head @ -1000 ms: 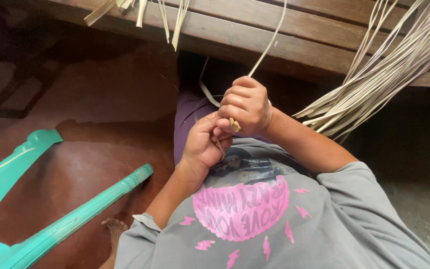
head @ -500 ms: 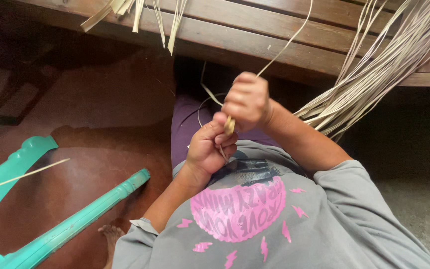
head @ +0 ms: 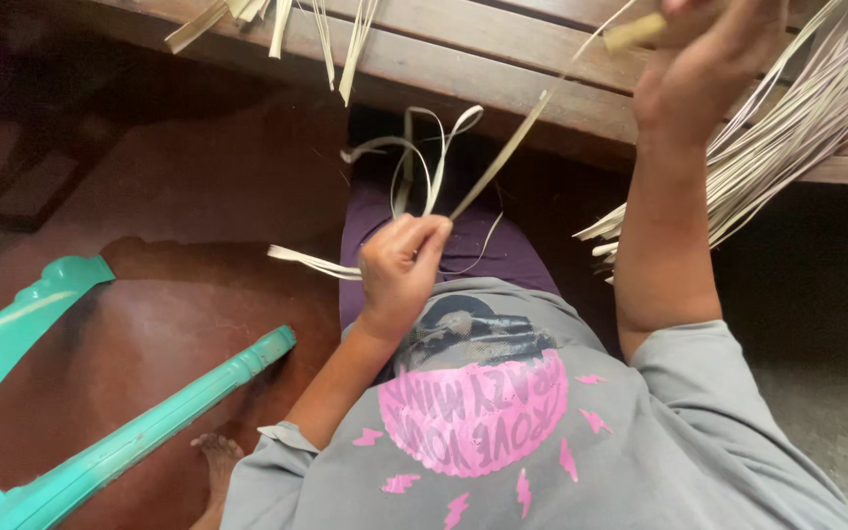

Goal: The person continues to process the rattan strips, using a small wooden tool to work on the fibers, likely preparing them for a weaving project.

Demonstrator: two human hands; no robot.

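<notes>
left hand [head: 399,270] at 6 o'clock, fist pinching lower end of pale leaf strip [head: 503,162] over lap, keeping it taut; right hand [head: 709,59] raised at 1 o'clock, gripping upper end; worktop [head: 503,59] beyond carries strip bundle [head: 797,128].

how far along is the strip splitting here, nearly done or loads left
Done, by the look of it: thin strips in a large bundle on the wooden bench, curled offcuts on the lap. In hand: the left hand pinches one strip, and the right hand holds its upper end raised, with a small tool. Left: wider pieces at the bench's far edge look unworked.
</notes>
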